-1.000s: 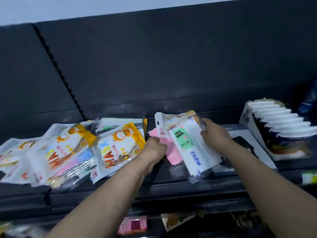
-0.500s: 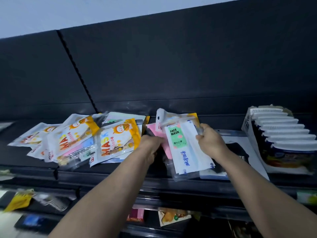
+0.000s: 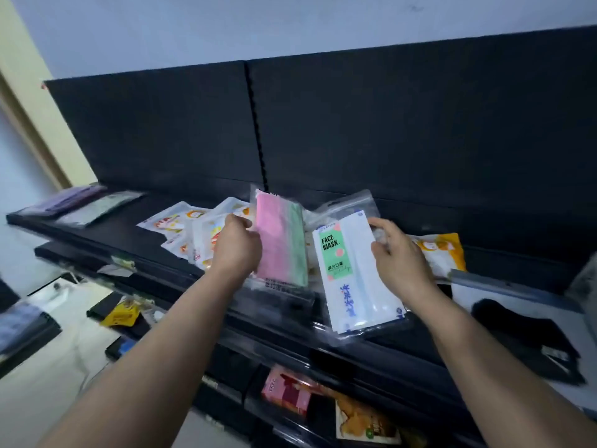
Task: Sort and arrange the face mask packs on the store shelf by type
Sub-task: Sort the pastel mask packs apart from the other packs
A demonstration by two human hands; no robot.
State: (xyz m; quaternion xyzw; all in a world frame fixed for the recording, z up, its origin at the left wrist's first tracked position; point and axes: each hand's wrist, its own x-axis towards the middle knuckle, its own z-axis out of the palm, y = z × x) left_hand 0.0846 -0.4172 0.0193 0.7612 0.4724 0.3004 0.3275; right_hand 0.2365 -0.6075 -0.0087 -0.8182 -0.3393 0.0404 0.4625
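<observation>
My left hand (image 3: pixel 237 247) grips the left edge of the pink-and-green mask pack (image 3: pixel 281 240), held upright at centre frame above the black shelf (image 3: pixel 113 227); its fingertips are hidden behind the pack. My right hand (image 3: pixel 399 257) pinches the upper right edge of the white FACE MASK pack (image 3: pixel 352 276), whose lower end hangs over the shelf front. The orange cartoon packs (image 3: pixel 176 221) left of centre are blurred and partly covered by my left hand. An orange pack (image 3: pixel 439 253) peeks out behind my right wrist. Half a second ago the two held packs overlapped; now they sit side by side. The view has swung left, and the box of white-lidded items has left the frame.
</observation>
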